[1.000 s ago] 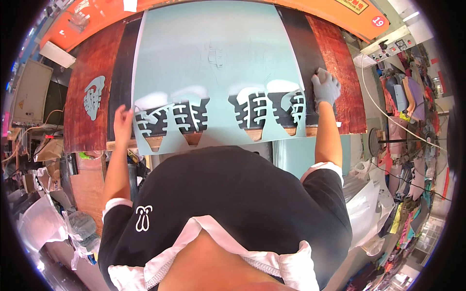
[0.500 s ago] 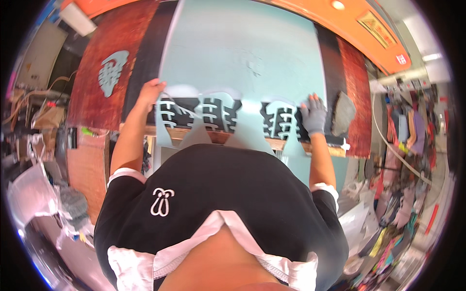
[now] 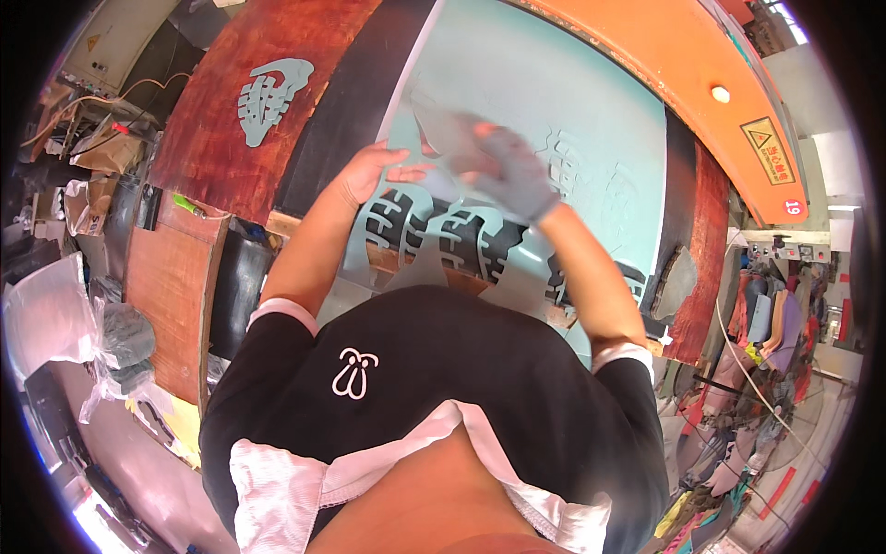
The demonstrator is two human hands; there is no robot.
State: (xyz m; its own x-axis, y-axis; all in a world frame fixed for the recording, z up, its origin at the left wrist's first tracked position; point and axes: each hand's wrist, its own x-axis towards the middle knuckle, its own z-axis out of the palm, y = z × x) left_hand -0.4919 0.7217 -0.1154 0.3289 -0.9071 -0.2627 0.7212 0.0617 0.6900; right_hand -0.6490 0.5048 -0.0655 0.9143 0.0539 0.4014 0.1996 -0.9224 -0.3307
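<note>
A pale teal sheet (image 3: 517,65) lies on a black board, with slotted openings cut along its near edge. My bare left hand (image 3: 374,171) is over the sheet's near left part, thumb and fingers apart, with nothing clearly in it. Just to its right, my right hand (image 3: 512,175) in a grey fingerless glove is smeared by motion. A blurred greyish-teal piece (image 3: 441,134) shows between the two hands; whether the right fingers grip it is unclear. Farther right, cut outlines (image 3: 565,166) mark the sheet.
A cut teal piece with slots (image 3: 266,102) lies on the red-brown board (image 3: 203,138) at left. An orange machine beam (image 3: 646,55) with a yellow warning label spans the far side. A grey flat scrap (image 3: 676,284) rests at right, near hanging coloured material (image 3: 761,314).
My right hand has swung left from the sheet's right edge to beside my left hand. The whole view has turned, and the left hand's fingers have spread from the sheet's left edge.
</note>
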